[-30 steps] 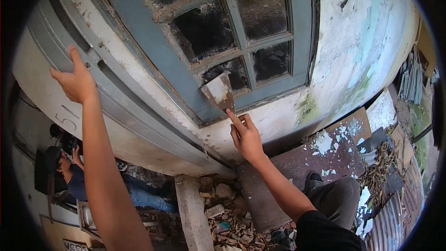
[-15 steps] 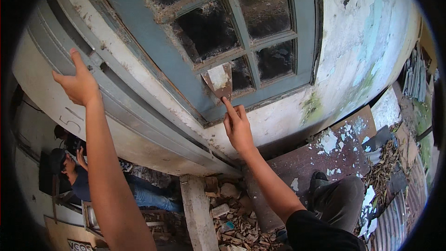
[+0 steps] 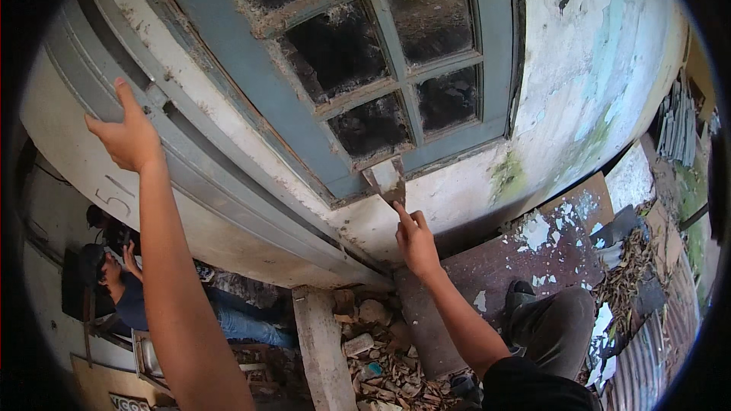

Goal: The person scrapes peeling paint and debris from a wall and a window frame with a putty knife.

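My right hand [image 3: 416, 240] grips the handle of a metal scraper [image 3: 386, 180], index finger stretched along it. The scraper's flat blade presses on the lower edge of a grey-blue window frame [image 3: 457, 144], where it meets the peeling white wall [image 3: 449, 198]. The frame holds several dirty dark panes. My left hand [image 3: 128, 135] lies flat with fingers together against the grey-blue outer frame [image 3: 99, 84] at the left, holding nothing.
Below the wall, paint flakes [image 3: 548, 228] lie on a dark reddish slab. Rubble and a concrete post [image 3: 320, 350] sit underneath. A person in blue [image 3: 129, 297] crouches at the lower left. Corrugated sheet and debris [image 3: 647, 335] fill the lower right.
My right hand has drawn the scraper downward, from the bottom pane's bar to the frame's lower edge. My left hand has stayed on the outer frame.
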### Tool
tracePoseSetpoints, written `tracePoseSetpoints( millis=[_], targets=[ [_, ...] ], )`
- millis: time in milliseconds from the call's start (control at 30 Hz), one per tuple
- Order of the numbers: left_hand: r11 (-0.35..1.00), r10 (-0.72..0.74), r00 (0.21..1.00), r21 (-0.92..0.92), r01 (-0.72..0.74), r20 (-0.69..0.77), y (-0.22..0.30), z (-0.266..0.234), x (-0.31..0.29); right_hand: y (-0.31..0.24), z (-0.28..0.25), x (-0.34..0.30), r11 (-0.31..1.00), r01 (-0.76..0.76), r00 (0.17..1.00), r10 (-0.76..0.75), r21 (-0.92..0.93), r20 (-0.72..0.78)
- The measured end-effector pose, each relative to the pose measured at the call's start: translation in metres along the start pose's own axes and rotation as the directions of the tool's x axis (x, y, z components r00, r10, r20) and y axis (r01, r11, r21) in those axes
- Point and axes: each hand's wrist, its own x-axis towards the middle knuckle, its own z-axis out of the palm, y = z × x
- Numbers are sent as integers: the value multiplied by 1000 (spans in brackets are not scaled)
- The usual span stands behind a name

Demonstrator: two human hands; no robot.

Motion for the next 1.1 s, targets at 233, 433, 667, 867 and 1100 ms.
tracePoseSetpoints(
  millis=[233, 433, 667, 867, 1100],
  targets=[
    [1000, 12, 1000, -6, -12, -8, -4, 3, 1, -8, -23, -9, 998, -33, 998, 30, 61, 51],
    [1000, -4, 1000, 5, 4, -2, 0, 0, 0, -26, -6, 10, 993, 35, 995, -45, 111, 93],
    [1000, -12, 1000, 22, 12, 8, 2, -1, -1, -41, 11, 22, 999, -36, 993, 39, -28, 115],
    [999, -36, 999, 26, 35, 28, 1, -1, 1, -39, 1, 28, 995, -78, 984, 88, -70, 157],
    [1000, 17, 1000, 10, -17, -19, -2, 1, 1, -35, -3, 12, 1000, 2, 983, 3, -23, 184]
  ],
)
